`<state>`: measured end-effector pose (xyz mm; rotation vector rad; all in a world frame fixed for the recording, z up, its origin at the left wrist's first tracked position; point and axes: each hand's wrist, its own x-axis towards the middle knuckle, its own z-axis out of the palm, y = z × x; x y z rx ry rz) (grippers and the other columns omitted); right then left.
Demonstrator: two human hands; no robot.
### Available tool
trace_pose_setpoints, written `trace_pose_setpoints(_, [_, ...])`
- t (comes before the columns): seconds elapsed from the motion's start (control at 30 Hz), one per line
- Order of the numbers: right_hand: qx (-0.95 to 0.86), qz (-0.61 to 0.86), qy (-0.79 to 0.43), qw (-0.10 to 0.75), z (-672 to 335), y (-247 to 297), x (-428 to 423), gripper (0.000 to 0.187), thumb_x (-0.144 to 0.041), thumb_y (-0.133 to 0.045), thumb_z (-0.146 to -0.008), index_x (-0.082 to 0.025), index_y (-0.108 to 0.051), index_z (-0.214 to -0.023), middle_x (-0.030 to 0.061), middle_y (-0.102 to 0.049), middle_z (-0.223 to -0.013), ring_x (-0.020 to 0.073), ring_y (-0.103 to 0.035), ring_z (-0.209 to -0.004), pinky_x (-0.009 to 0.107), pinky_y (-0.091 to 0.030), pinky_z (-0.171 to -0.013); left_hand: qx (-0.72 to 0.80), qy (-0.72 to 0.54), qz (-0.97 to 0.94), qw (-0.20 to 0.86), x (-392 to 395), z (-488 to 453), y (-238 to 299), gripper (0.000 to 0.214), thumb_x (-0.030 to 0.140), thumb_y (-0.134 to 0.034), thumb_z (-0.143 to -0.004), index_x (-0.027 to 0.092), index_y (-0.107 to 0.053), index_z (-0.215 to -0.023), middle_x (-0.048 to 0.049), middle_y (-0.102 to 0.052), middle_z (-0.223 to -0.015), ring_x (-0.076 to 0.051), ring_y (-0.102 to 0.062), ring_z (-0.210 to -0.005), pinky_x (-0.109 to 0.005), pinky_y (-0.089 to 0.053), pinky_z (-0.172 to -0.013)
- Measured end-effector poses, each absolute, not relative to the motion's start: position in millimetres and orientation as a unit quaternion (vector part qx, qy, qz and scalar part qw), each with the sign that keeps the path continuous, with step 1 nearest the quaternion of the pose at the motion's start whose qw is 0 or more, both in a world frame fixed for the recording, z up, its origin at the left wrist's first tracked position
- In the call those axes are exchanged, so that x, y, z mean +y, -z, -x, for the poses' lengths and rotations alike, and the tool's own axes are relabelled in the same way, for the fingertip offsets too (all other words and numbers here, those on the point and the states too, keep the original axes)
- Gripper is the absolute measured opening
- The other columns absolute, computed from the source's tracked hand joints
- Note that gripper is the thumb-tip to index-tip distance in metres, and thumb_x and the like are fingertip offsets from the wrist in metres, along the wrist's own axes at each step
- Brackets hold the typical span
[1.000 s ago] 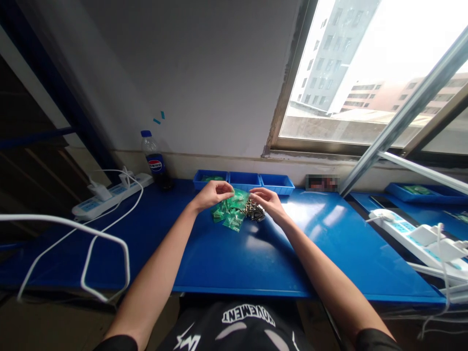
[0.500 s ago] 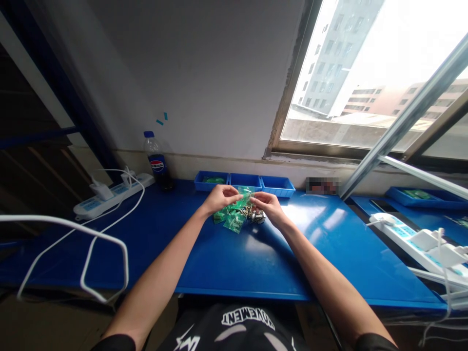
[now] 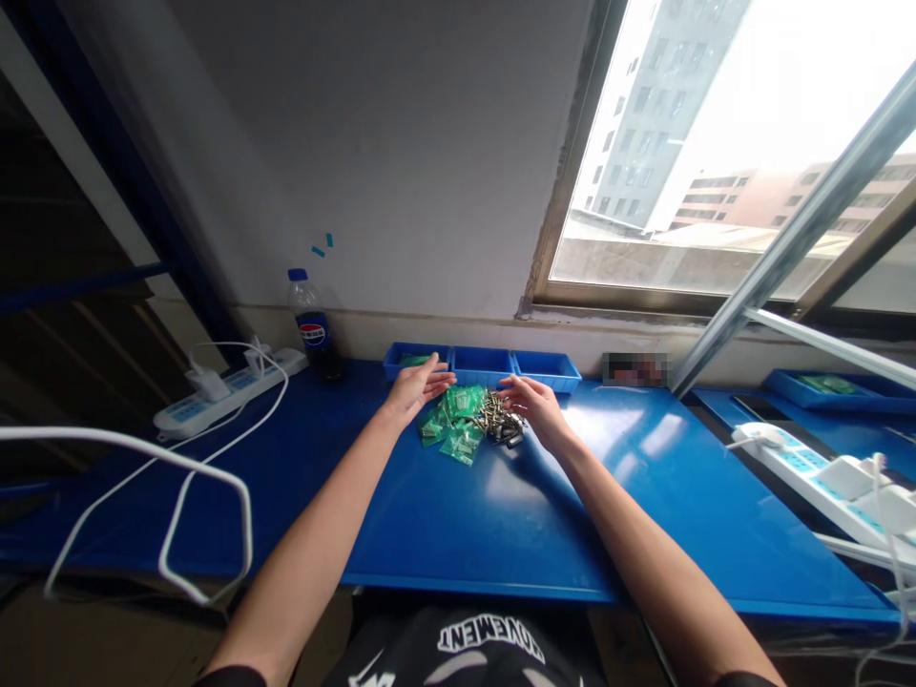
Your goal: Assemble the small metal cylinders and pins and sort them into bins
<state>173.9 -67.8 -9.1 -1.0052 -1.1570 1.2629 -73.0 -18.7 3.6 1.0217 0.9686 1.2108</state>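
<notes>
My left hand is open, with its fingers stretched out over the left side of a pile of small green plastic bags, and nothing shows in it. Thin pieces can be made out inside some of the bags. To the right of them, against the bags, lies a heap of metal screws with some dark short pieces at its front. My right hand hovers at the right edge of this heap, fingers loosely bent and apart. I see nothing held in it.
Behind the pile stands a row of three joined blue bins; green bags lie in the left one. A cola bottle and white power strip stand left, a loose white cable before them. Another power strip lies right.
Both hands held a green bag between them above the pile; they have let it go and moved apart, left hand to the left, right hand slightly to the right. The view has shifted a little.
</notes>
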Motion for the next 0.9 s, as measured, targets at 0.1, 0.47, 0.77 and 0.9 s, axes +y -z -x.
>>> trace_pose_setpoints(0.1, [-0.485, 0.42, -0.54, 0.545, -174, 10, -68, 0.045, -0.063, -0.076, -0.079, -0.021, -0.076, -0.095, 0.0071, -0.077, -0.088, 0.0176, -0.067, -0.069, 0.03, -0.052, -0.065, 0.458, -0.488, -0.571, 0.475, -22, 77, -6, 0.044, 0.053, -0.078, -0.079, 0.013, -0.075, -0.096, -0.0133, -0.077, -0.09, -0.022, -0.074, -0.083, -0.03, -0.056, -0.075])
trace_pose_setpoints(0.47, [-0.482, 0.422, -0.543, 0.543, -174, 11, -68, 0.043, -0.062, -0.075, -0.079, -0.021, -0.076, -0.09, 0.0063, -0.076, -0.085, 0.0177, -0.066, -0.069, 0.03, -0.053, -0.067, 0.435, -0.206, -0.802, 0.354, -25, 120, -10, 0.071, 0.04, -0.094, -0.049, 0.022, -0.07, -0.114, 0.0032, -0.064, -0.071, -0.015, -0.059, -0.06, -0.021, -0.04, -0.053])
trace_pose_setpoints(0.77, [-0.573, 0.429, -0.492, 0.495, -164, 6, -76, 0.046, -0.064, -0.076, -0.079, -0.021, -0.077, -0.096, 0.006, -0.077, -0.084, 0.0175, -0.064, -0.065, 0.029, -0.047, -0.06, 0.373, -0.351, -0.737, 0.44, -38, 93, -29, 0.051, 0.052, -0.085, -0.07, 0.015, -0.071, -0.102, 0.0008, -0.061, -0.065, -0.013, -0.057, -0.061, -0.023, -0.043, -0.056])
trace_pose_setpoints(0.9, [-0.603, 0.413, -0.505, 0.46, -159, 7, -79, 0.046, -0.061, -0.081, -0.074, -0.021, -0.077, -0.096, 0.0031, -0.073, -0.074, 0.017, -0.061, -0.058, 0.029, -0.044, -0.055, 0.365, -0.409, -0.689, 0.473, -41, 65, -17, 0.057, 0.051, -0.091, -0.063, 0.015, -0.068, -0.1, -0.0022, -0.069, -0.072, -0.016, -0.064, -0.065, -0.024, -0.048, -0.06])
